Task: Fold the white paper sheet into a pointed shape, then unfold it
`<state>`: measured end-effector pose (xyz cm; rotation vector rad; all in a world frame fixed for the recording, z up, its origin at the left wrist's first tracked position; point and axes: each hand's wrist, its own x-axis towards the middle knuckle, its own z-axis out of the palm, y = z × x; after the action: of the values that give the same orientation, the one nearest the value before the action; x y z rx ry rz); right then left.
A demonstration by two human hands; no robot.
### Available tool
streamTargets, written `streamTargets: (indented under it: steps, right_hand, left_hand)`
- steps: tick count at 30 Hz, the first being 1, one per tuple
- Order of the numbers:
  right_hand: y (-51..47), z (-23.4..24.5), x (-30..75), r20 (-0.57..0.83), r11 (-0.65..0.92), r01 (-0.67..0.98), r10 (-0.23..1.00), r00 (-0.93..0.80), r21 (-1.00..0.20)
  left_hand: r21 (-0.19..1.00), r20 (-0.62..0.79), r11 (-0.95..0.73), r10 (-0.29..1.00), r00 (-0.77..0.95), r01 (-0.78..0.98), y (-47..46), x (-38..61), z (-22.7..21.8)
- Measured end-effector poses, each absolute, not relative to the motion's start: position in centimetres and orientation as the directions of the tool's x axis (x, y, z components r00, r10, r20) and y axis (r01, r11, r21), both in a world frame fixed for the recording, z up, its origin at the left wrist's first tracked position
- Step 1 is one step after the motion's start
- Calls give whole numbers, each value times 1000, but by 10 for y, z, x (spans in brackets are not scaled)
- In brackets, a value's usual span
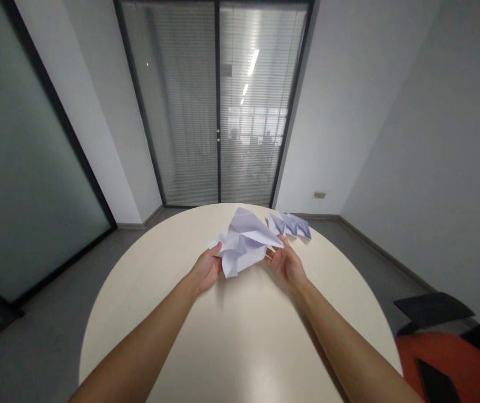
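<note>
A creased, partly folded white sheet of paper (244, 242) is held up over the round cream table (231, 336). My left hand (206, 270) grips its left lower edge with the fingers closed on it. My right hand (287, 263) holds the right side, thumb and fingertips pinching the paper's edge. Beyond it, a second folded white paper (289, 224) lies flat on the table near the far edge, untouched.
An orange chair with black armrests (445, 341) stands at the lower right beside the table. Glass doors with blinds (217, 106) face me across the room. Grey floor surrounds the table on the left.
</note>
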<state>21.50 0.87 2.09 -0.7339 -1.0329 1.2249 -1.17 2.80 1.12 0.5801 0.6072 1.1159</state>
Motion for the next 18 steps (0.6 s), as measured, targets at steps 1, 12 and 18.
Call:
streamTargets:
  steps: [1, 12, 18]
  right_hand:
    - [8, 22, 215, 229, 206, -401, 973, -9, -892]
    - [2, 36, 218, 231, 234, -453, 971, 63, -860]
    - [5, 33, 219, 279, 303, -407, 953, 120, -862]
  left_hand:
    - [699, -154, 338, 932, 329, -630, 28, -11, 10]
    - [674, -142, 334, 934, 329, -659, 30, -12, 6]
    - [635, -244, 448, 889, 386, -629, 26, -10, 0]
